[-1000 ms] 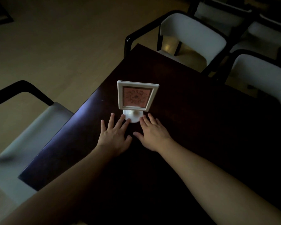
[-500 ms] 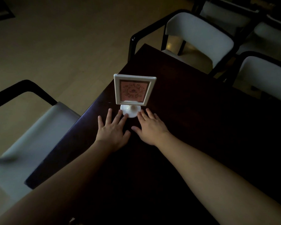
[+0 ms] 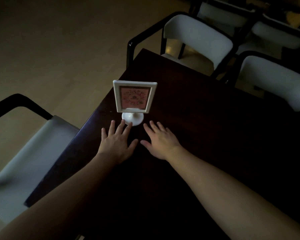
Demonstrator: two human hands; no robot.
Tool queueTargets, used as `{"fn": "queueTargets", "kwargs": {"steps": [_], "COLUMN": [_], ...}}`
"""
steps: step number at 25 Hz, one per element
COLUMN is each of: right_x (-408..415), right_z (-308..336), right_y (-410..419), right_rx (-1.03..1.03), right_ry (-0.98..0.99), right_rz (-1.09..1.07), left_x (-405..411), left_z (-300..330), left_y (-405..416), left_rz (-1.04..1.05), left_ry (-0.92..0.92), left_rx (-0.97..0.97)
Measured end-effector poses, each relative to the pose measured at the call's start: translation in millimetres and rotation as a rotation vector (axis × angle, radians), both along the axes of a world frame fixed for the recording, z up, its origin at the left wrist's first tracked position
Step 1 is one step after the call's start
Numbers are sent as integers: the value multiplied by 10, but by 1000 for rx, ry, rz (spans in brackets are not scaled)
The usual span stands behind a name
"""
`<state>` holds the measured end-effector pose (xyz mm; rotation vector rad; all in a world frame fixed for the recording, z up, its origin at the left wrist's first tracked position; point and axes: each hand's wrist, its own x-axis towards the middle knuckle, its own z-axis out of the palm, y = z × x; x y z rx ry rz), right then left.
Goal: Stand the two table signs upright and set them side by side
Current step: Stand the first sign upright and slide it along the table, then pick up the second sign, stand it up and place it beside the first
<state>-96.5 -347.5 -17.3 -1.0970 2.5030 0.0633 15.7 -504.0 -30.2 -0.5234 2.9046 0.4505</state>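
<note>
One white-framed table sign (image 3: 134, 97) with a pink card stands upright on its round white base (image 3: 132, 119), near the left edge of the dark wooden table (image 3: 206, 135). Only this one sign is visible. My left hand (image 3: 117, 142) lies flat on the table just in front of the base, fingertips touching or almost touching its rim. My right hand (image 3: 158, 140) lies flat a little to the right of the base, apart from it. Both hands hold nothing, fingers spread.
A white-cushioned chair with black arms (image 3: 29, 144) stands at the table's left side. Two more such chairs (image 3: 196, 37) (image 3: 274, 82) stand along the far edge. The light wooden floor (image 3: 50, 49) lies beyond the table's left edge. The room is dim.
The view has shifted slightly. My right hand has drawn a little to the right, away from the sign's base. The sign stays upright in place.
</note>
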Motion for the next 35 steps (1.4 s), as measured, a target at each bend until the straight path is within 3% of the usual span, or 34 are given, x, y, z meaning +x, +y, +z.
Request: {"fn": "queueTargets", "kwargs": {"steps": [11, 19, 28, 35], "right_x": [356, 800, 1417, 1395], "right_z": [252, 597, 984, 1113], "right_y": [1526, 3394, 5654, 6561], "right_rx": [-118, -166, -192, -232], "right_ry": [27, 141, 226, 259], "right_rz": [-305, -571, -676, -717], "left_x": [-47, -138, 242, 251], "left_z": [318, 638, 894, 1179], "left_y": [852, 2479, 4687, 5603], "left_rz": [-250, -477, -556, -575], "left_ry": [50, 45, 61, 95], "left_rx": [42, -4, 34, 82]}}
